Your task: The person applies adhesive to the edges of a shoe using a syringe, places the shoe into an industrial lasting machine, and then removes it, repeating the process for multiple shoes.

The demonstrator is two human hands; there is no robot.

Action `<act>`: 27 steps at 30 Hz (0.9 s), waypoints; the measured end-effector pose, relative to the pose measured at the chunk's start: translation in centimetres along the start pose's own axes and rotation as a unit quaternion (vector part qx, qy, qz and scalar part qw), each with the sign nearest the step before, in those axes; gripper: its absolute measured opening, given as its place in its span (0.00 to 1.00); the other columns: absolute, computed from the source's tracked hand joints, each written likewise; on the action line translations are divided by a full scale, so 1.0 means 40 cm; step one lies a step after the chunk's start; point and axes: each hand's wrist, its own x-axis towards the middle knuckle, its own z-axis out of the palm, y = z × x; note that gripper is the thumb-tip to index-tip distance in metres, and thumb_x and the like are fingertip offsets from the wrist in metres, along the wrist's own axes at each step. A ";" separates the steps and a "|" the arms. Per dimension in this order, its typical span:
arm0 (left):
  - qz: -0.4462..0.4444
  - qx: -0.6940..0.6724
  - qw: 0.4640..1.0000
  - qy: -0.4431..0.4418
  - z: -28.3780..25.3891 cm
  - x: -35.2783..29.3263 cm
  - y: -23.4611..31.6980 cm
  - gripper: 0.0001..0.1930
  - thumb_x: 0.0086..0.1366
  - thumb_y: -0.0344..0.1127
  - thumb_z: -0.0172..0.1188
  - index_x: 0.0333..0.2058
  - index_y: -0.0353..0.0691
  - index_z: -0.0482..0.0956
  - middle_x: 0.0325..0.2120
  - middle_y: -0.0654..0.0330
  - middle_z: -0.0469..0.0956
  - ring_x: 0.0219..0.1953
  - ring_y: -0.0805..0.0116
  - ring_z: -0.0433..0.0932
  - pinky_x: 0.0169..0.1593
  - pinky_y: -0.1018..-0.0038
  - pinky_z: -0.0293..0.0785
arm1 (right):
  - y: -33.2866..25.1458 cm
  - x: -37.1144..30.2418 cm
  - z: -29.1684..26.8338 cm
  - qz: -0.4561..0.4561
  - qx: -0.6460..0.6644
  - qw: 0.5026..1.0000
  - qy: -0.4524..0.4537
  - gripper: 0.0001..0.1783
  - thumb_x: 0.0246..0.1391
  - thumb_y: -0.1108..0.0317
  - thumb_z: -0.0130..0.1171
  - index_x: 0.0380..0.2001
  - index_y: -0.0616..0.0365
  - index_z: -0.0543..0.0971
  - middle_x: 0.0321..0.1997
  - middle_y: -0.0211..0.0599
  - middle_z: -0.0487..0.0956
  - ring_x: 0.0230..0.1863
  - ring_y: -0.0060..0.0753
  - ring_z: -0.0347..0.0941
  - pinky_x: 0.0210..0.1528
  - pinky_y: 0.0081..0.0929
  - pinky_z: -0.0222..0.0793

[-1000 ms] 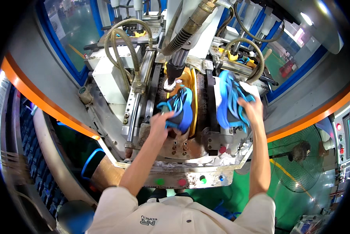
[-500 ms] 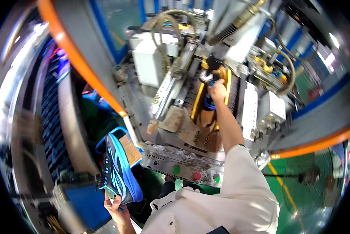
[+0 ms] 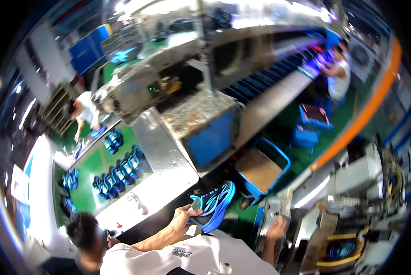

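A blue and black sneaker (image 3: 213,206) is gripped at its heel end by my left hand (image 3: 185,217), held in front of my chest with its toe pointing up and away. My right hand (image 3: 276,228) is over the machine's front panel (image 3: 278,206), well apart from the sneaker. Its fingers are blurred, and I cannot make out whether they are closed. In the machine at lower right, another blue shoe (image 3: 342,250) sits between yellow-edged pads (image 3: 338,263).
Several blue and black sneakers (image 3: 118,176) stand in rows on a green surface at left. A metal table (image 3: 162,183), a blue-framed stool (image 3: 260,170) and a conveyor (image 3: 269,103) lie ahead. A person (image 3: 84,238) is close at left; others work farther off.
My view has swung left, toward the table and conveyor. The right hand has come away from the shoe in the machine. The left hand still holds its sneaker, now before my chest.
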 end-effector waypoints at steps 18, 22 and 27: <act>0.246 -0.258 0.856 0.374 -0.971 0.560 0.563 0.17 0.48 0.29 0.69 0.38 0.36 0.76 0.28 0.60 0.77 0.27 0.66 0.77 0.28 0.67 0.75 | -1.830 0.741 0.054 -0.536 0.182 0.815 -0.122 0.15 0.48 0.77 0.61 0.42 0.62 0.78 0.40 0.37 0.81 0.40 0.30 0.78 0.44 0.25 0.72; 0.180 -0.233 0.844 0.448 -1.246 0.802 0.679 0.19 0.44 0.32 0.70 0.36 0.31 0.78 0.27 0.55 0.79 0.26 0.62 0.78 0.27 0.68 0.76 | -2.215 0.741 0.243 -0.604 0.056 0.777 -0.166 0.31 0.43 0.69 0.64 0.55 0.59 0.72 0.54 0.43 0.76 0.57 0.38 0.71 0.59 0.34 0.63; 0.180 0.064 0.792 0.579 -1.462 1.080 0.810 0.31 0.45 0.39 0.70 0.49 0.34 0.74 0.39 0.42 0.80 0.43 0.46 0.78 0.48 0.58 0.73 | -2.536 0.758 0.444 -0.632 -0.011 0.714 -0.301 0.47 0.35 0.54 0.68 0.62 0.56 0.66 0.62 0.50 0.69 0.66 0.45 0.62 0.68 0.38 0.52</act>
